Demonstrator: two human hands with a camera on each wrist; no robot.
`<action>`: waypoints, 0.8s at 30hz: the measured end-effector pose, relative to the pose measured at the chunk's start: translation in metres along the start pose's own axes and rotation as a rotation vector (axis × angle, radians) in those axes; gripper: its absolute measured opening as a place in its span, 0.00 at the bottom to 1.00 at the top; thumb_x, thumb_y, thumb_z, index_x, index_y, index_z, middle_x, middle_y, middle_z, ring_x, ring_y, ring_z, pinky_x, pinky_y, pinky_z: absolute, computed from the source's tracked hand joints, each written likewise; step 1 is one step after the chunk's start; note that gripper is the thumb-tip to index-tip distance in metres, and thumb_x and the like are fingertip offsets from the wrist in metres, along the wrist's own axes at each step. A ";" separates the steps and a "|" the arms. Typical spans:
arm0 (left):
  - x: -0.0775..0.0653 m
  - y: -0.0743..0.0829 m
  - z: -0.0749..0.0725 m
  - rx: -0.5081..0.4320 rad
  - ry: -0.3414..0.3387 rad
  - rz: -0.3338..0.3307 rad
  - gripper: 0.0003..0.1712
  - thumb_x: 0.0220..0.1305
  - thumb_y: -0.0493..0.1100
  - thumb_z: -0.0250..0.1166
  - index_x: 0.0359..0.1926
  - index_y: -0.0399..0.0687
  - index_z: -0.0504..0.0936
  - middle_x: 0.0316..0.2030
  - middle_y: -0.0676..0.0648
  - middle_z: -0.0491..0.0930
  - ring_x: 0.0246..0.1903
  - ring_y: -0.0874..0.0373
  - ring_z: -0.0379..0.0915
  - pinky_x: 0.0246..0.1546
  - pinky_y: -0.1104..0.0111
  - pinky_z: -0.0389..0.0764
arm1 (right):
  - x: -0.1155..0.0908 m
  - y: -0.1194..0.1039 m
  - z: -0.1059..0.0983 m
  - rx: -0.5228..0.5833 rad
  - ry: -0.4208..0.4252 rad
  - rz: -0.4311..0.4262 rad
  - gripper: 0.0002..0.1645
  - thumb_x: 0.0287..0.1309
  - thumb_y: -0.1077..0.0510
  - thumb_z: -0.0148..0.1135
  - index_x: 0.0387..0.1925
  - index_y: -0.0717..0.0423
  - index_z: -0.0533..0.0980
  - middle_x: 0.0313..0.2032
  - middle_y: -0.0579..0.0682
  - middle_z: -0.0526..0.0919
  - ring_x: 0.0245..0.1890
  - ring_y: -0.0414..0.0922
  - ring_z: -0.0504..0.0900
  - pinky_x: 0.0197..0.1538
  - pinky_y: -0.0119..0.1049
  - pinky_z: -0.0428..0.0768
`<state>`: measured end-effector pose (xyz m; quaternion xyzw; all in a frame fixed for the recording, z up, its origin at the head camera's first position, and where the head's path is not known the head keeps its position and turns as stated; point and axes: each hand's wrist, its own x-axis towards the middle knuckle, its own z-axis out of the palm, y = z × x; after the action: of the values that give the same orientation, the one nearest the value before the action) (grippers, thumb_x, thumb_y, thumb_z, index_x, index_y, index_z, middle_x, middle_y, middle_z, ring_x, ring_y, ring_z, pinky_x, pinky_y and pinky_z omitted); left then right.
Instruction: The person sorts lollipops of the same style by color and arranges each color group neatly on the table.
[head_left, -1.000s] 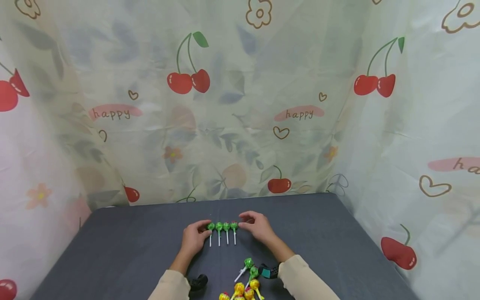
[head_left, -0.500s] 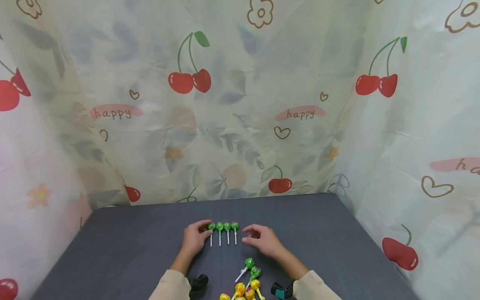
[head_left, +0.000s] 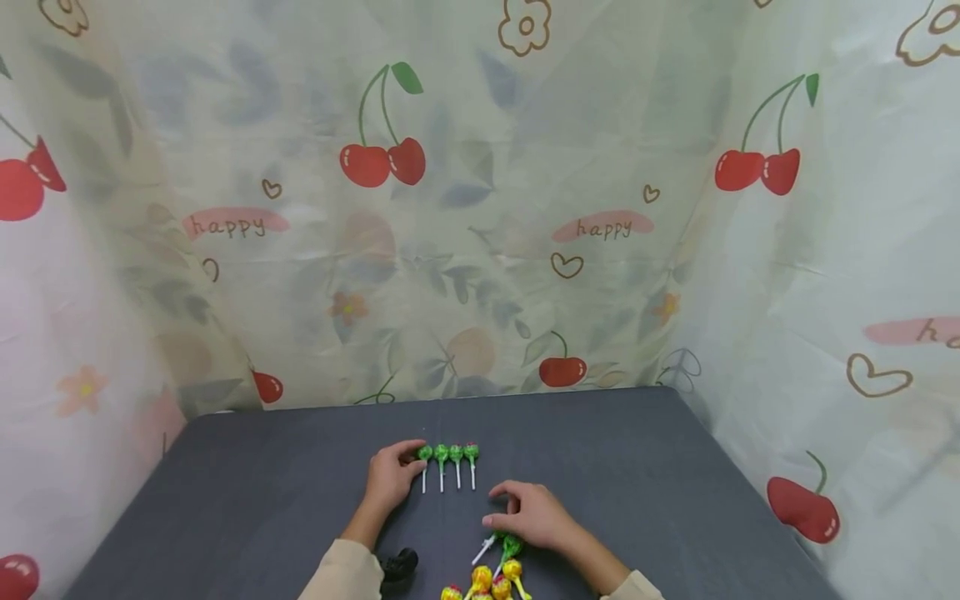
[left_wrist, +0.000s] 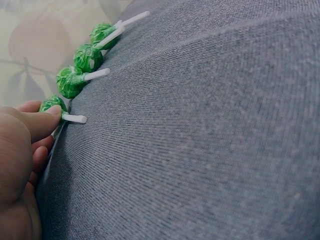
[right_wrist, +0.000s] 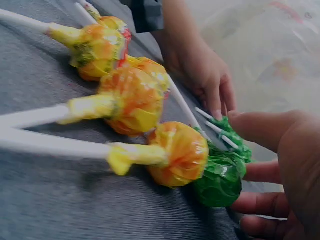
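Observation:
Four-ish is not told; a row of several green lollipops (head_left: pixel 457 452) lies on the dark cloth with white sticks pointing toward me. My left hand (head_left: pixel 392 477) pinches the wrapped head of the leftmost green lollipop (left_wrist: pixel 53 104) between thumb and fingers. Over the loose green lollipops (head_left: pixel 512 547), nearer to me, is my right hand (head_left: pixel 534 513), its thumb and fingers spread apart and holding nothing. In the right wrist view, its fingers are right at the head of a loose green lollipop (right_wrist: pixel 220 180); part of this pair is hidden under the hand in the head view.
Several yellow lollipops (head_left: pixel 481 577) lie in a heap at the near edge of the view, beside the loose green ones. A dark grey cloth (head_left: pixel 262 500) covers the table. Printed curtains (head_left: pixel 465 208) hang behind it and on both sides.
My right hand has left the right end of the green row and come back toward me, over the loose green lollipops. My left hand keeps its place at the leftmost lollipop.

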<state>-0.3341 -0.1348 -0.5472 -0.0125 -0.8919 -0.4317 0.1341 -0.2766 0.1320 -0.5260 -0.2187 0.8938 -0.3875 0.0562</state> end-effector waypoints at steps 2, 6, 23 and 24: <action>0.000 0.001 0.000 -0.003 -0.001 0.003 0.17 0.56 0.36 0.72 0.48 0.48 0.86 0.31 0.52 0.82 0.31 0.60 0.74 0.34 0.62 0.74 | -0.004 -0.001 0.001 -0.008 -0.004 -0.012 0.24 0.51 0.40 0.71 0.44 0.52 0.81 0.18 0.39 0.72 0.17 0.36 0.69 0.24 0.32 0.67; -0.001 0.001 0.001 -0.009 0.002 0.009 0.17 0.56 0.35 0.72 0.48 0.47 0.86 0.32 0.51 0.82 0.31 0.60 0.74 0.34 0.62 0.74 | -0.010 -0.001 0.002 -0.018 -0.007 -0.008 0.23 0.50 0.40 0.71 0.41 0.50 0.81 0.18 0.38 0.71 0.17 0.35 0.68 0.23 0.31 0.66; -0.001 0.001 0.000 0.002 0.009 0.000 0.17 0.56 0.35 0.72 0.48 0.48 0.86 0.31 0.52 0.81 0.31 0.60 0.74 0.34 0.62 0.73 | -0.011 0.000 0.006 -0.065 0.007 -0.036 0.15 0.47 0.44 0.75 0.29 0.46 0.79 0.17 0.36 0.70 0.17 0.33 0.68 0.24 0.30 0.66; -0.001 0.001 0.000 0.001 0.010 0.001 0.17 0.56 0.35 0.72 0.48 0.48 0.86 0.30 0.52 0.81 0.31 0.60 0.74 0.34 0.62 0.73 | -0.010 0.000 0.006 -0.058 0.010 -0.045 0.14 0.47 0.45 0.75 0.29 0.46 0.79 0.17 0.36 0.70 0.17 0.33 0.68 0.24 0.30 0.66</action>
<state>-0.3331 -0.1344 -0.5470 -0.0109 -0.8914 -0.4314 0.1386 -0.2657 0.1326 -0.5311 -0.2383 0.8997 -0.3638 0.0367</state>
